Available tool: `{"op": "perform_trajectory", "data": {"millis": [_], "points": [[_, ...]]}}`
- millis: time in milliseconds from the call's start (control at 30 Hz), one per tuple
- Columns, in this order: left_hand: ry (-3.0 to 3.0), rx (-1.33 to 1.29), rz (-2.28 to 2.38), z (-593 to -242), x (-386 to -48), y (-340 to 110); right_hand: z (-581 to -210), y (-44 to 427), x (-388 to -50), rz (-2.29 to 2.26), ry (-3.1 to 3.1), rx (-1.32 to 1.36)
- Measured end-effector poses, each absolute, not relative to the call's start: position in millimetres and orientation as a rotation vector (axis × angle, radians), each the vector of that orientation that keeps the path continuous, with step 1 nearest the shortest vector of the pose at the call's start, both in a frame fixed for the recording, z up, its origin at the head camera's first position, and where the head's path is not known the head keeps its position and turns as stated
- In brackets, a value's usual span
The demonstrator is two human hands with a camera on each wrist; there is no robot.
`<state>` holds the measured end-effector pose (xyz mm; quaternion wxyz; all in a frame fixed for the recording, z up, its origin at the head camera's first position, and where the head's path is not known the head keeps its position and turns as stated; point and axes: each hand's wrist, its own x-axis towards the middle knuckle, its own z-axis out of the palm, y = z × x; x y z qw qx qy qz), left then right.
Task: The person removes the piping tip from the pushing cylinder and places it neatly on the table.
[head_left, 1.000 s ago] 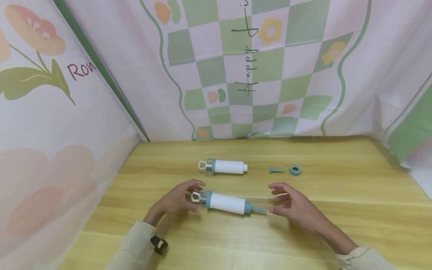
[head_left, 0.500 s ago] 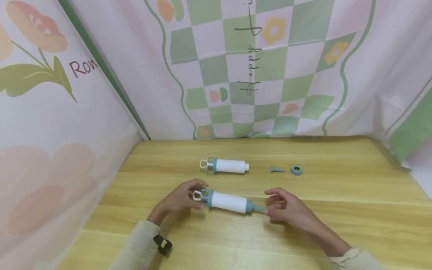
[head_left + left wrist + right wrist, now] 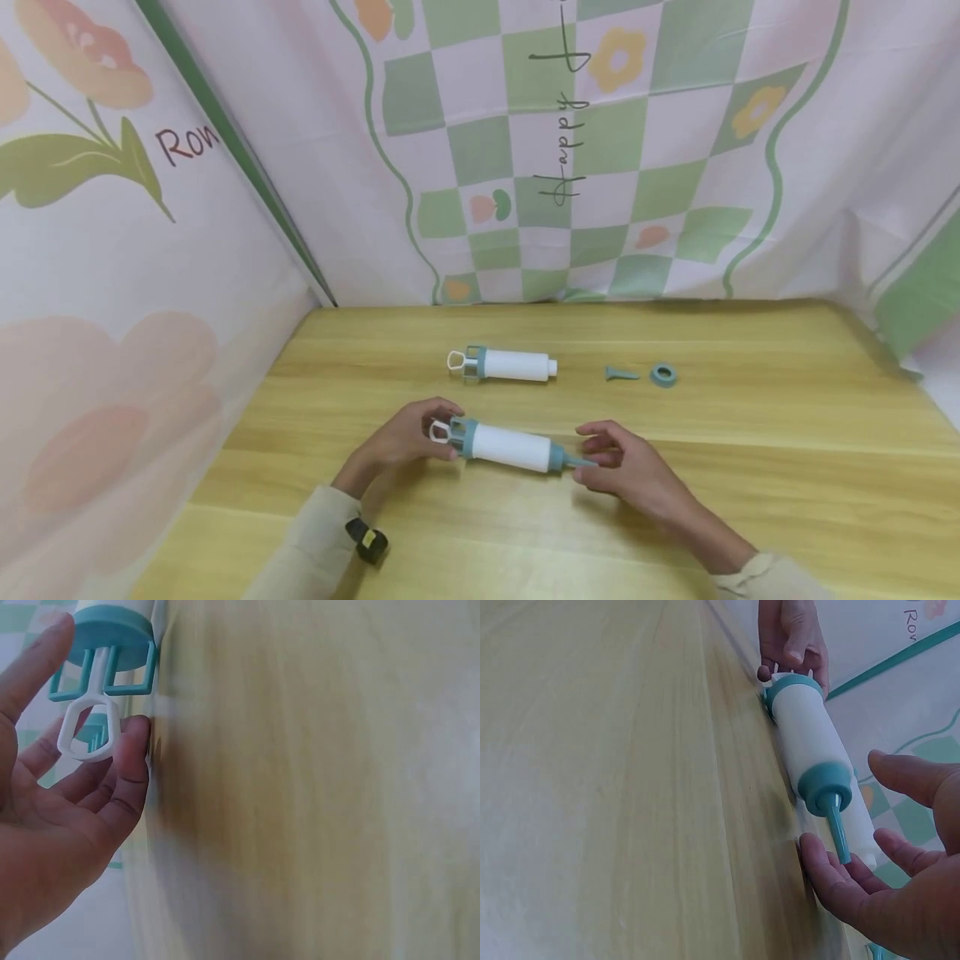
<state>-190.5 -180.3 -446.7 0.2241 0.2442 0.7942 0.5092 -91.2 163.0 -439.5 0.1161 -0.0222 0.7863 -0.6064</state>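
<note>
Left hand [image 3: 408, 435], right hand [image 3: 632, 472]: fingers held loose, nothing gripped. Nearer syringe [image 3: 512, 447] best steadied by collar [image 3: 112, 634] at nine o'clock, nozzle [image 3: 838, 825] pinched lightly at three.

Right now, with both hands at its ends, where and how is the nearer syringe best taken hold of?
Probably around the middle of its white barrel, from above: the nearer syringe lies sideways, and that part is thick, round and uncovered. The nozzle by the right hand looks thin, and the pull ring by the left hand offers only a narrow loop.
</note>
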Motion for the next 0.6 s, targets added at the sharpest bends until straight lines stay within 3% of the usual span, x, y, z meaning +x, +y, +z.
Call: {"op": "perform_trajectory", "data": {"millis": [600], "points": [[2.237,0.710,1.357,-449,-191,-175,-451,149,-98,-1.820,2.258,-0.128]]}}
